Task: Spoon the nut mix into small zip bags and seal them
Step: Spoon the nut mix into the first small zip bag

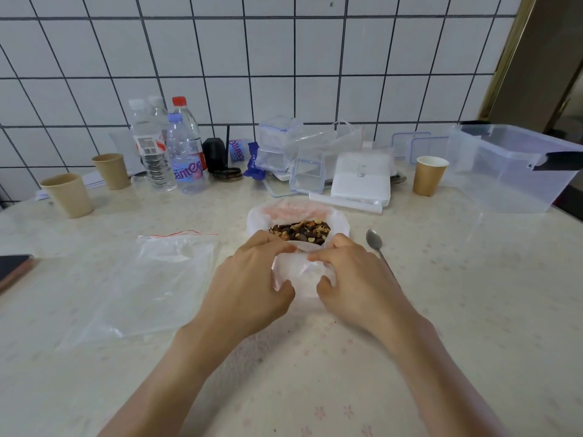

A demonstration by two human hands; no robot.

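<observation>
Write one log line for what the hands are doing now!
left hand: pinches small clear zip bag | right hand: pinches bag | metal spoon: on table, untouched

Looks like home kitchen or dining corner. White tiled wall (284,58) with dark grout behind pale speckled surface (473,294). Water bottles (183,152), paper cups (69,193), clear snap-lid food boxes (277,143), large clear storage bin (511,168), metal spoon (375,241), bag of nut mix (299,230), phone (12,269) at left edge. Gold-trimmed door frame (511,58) at right.
</observation>
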